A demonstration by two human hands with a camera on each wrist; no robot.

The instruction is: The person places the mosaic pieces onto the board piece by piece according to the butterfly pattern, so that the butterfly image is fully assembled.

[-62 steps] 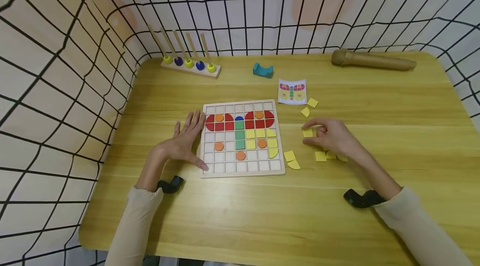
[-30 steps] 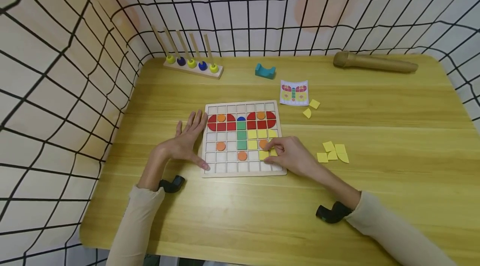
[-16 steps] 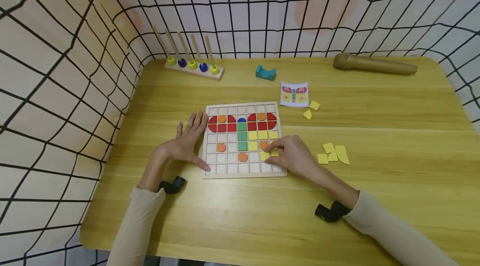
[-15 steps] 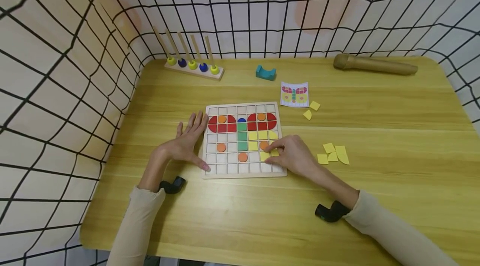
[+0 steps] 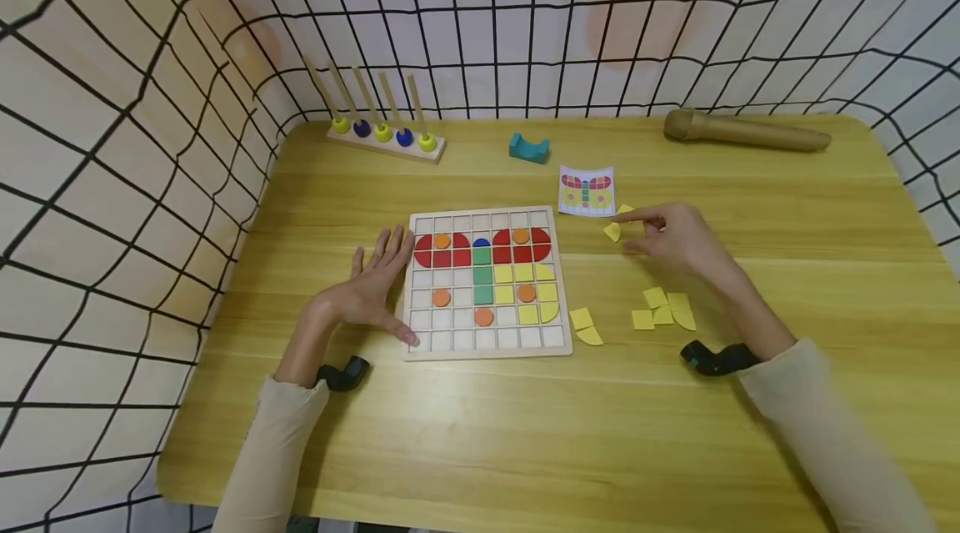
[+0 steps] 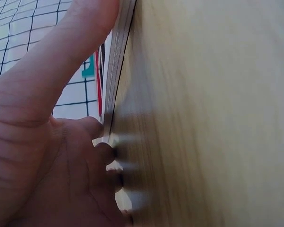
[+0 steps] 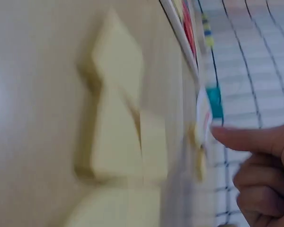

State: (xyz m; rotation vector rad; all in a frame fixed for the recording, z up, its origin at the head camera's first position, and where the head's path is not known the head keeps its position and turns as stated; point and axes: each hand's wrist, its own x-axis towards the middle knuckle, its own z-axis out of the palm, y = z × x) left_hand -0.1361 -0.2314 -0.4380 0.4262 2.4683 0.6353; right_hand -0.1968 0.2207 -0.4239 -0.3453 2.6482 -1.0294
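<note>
A wooden grid board (image 5: 487, 354) bears a partly filled pattern of red, green, orange, blue and yellow tiles. My left hand (image 5: 365, 289) rests with spread fingers along its left side, the thumb at the near left corner. The left wrist view shows that left hand (image 6: 52, 123) against the board's edge (image 6: 116, 71). My right hand (image 5: 678, 241) hovers beside a yellow quarter-round tile (image 5: 612, 232), index finger stretched toward it, holding nothing visible. A yellow square tile (image 5: 625, 208) lies behind that finger, partly hidden. In the right wrist view, my right hand (image 7: 262, 172) has one finger extended, others curled.
Several loose yellow tiles (image 5: 655, 298) lie nearer, right of the board. Two more yellow tiles (image 5: 581, 319) lie against its right side. Behind are a pattern card (image 5: 586, 191), teal block (image 5: 528, 148), peg rack (image 5: 386, 144) and brown microphone-shaped object (image 5: 746, 131). Black netting (image 5: 487, 32) surrounds the table.
My right hand carried a yellow square tile onto the board, let it go below the right orange disc, then moved back and right toward the quarter-round tile. My left hand has stayed put.
</note>
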